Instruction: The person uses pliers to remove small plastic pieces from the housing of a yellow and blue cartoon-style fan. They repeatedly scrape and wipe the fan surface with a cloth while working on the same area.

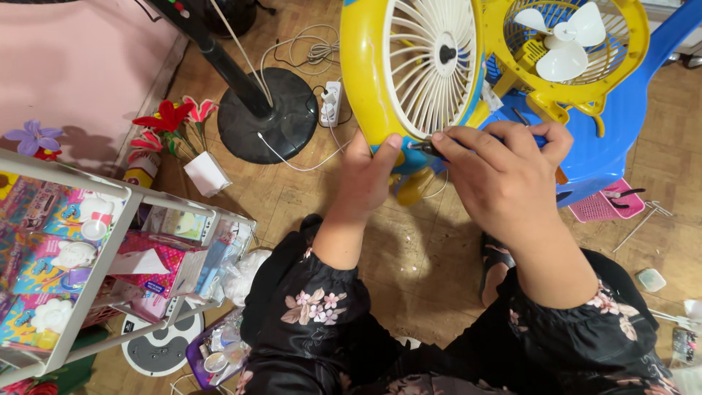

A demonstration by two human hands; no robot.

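So the left hand (368,178) is wrapped around the lower rim of the yellow fan housing (363,69), thumb pressed flat on the yellow plastic. The white grille (431,62) faces the camera, and the top of the housing is cut off by the frame. The right hand (504,179) is closed on a thin dark tool (425,148), but only its tip pokes out at the rim; the rest is buried in the fist, so I can't tell what kind it is. Both hands sit close together, nearly touching. Behind them, a second yellow fan part with white blades (563,44) rests on a blue plastic chair (621,124), whose seat is mostly hidden. A pink tray (603,207) peeks out under the chair's front edge, on the wooden floor (417,256).
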